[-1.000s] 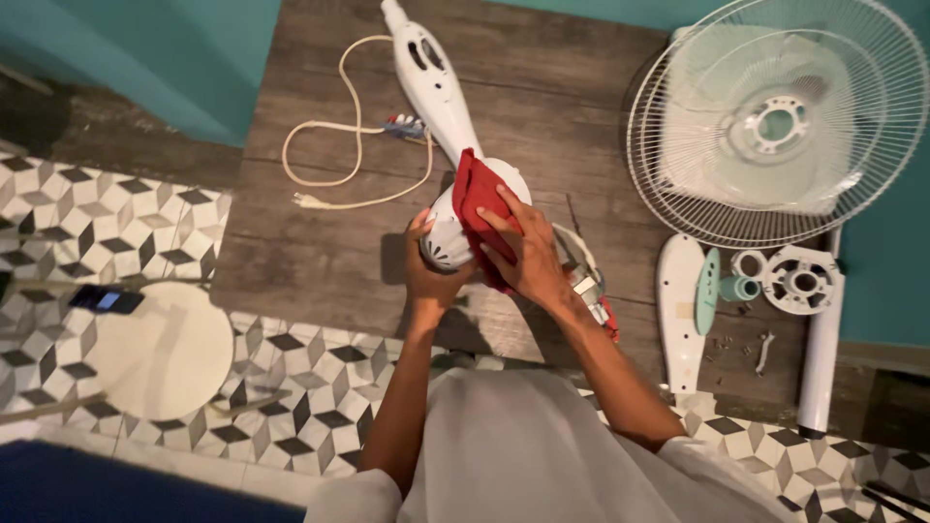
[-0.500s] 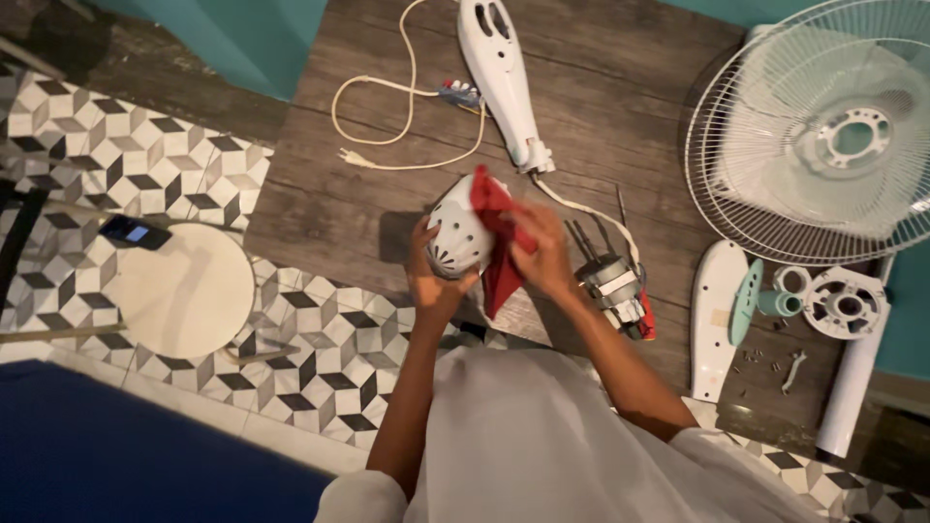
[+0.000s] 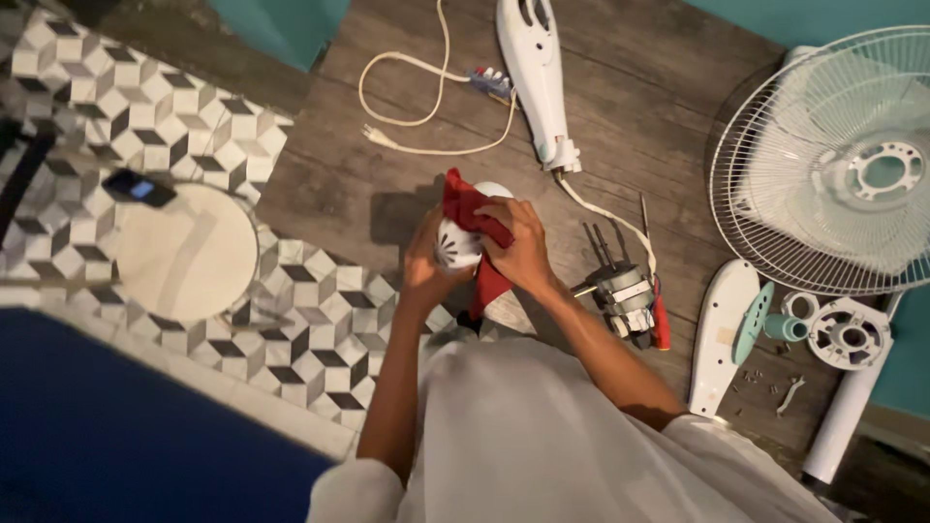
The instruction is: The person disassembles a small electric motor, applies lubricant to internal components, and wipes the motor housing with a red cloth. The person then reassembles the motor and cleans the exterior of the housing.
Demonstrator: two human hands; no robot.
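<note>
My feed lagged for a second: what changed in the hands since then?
Little changed. The right hand has slid the red cloth up over the white vented motor cover; the left hand still cups it from below. The fan motor stayed on the floor.

- You look down on a grey-brown wooden plank floor (image 3: 601, 87), worn and streaked, which fills the middle of the view.
- Left of the planks lies a mat (image 3: 320, 320) patterned with black, grey and white cubes.
- On that mat, well left of the planks, sits a round cream stool top (image 3: 184, 254) with a small dark phone (image 3: 139, 188) at its upper edge.
- Teal walls (image 3: 281, 24) border the planks at the top.
- A deep blue surface (image 3: 116, 426) fills the lower-left corner below the mat.
- Light is soft and dim, casting faint shadows.
</note>
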